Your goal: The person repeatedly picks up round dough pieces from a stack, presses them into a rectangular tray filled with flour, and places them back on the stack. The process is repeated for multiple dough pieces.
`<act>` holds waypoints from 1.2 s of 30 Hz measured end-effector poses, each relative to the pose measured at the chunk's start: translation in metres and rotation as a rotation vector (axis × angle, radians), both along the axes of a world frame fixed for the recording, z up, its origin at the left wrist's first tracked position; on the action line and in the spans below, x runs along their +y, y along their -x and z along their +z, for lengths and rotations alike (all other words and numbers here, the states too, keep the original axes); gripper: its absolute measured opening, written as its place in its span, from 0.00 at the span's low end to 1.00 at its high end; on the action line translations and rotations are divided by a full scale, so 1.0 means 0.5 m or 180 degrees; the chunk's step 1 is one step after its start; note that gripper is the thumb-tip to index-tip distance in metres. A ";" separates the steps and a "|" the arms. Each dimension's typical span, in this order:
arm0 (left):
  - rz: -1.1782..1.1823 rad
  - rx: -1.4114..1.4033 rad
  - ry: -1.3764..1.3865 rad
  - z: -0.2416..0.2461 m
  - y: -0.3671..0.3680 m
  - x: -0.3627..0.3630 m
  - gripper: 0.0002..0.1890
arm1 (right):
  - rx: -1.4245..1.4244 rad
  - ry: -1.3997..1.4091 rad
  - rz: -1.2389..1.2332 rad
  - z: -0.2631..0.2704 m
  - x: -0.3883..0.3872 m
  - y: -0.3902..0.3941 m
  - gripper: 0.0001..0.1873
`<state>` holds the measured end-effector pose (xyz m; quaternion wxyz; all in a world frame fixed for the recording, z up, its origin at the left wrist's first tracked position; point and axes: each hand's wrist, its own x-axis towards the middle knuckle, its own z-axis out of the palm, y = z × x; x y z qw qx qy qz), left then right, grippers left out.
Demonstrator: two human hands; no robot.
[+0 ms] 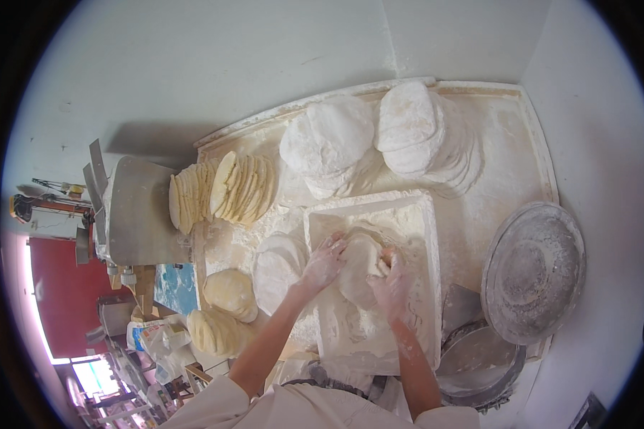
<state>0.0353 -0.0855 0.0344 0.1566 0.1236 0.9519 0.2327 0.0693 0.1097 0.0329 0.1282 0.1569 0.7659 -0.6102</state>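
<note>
A flat, rounded dough sheet (357, 268) lies tilted inside a flour-filled tray (436, 279) in front of me. My left hand (324, 263) grips its upper left edge with the fingertips. At the right edge, my right hand (394, 284) has its fingers curled around the dough. Both hands are dusted with flour. More dough edges show just behind the sheet, partly hidden by it. Left of the tray sits a floured stack of dough sheets (279, 273), close to my left forearm.
Two floured dough stacks (327, 139) (429, 134) stand at the back. Yellowish dough sheets (244, 187) lean at left beside a metal machine (145, 209); more dough pieces (220, 327) lie nearer. A floury metal basin (534, 273) leans at right above a round sieve (480, 359). Walls bound the table.
</note>
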 end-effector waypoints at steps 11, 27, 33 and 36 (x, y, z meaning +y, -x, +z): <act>0.0450 -0.0417 -0.0113 0.018 0.005 0.034 0.23 | -0.0529 0.0085 0.0092 -0.008 0.037 -0.148 0.20; 0.0516 -0.1184 -0.0128 -0.058 0.123 0.012 0.28 | 0.0538 -0.0540 0.0827 0.032 0.120 -0.239 0.15; 0.0521 -0.0962 -0.0479 0.068 0.103 0.069 0.23 | 0.0859 -0.0806 0.1163 0.049 0.134 -0.227 0.14; 0.0266 -0.0430 -0.0737 0.166 0.096 0.111 0.17 | 0.0753 -0.0754 0.1077 0.041 0.144 -0.227 0.15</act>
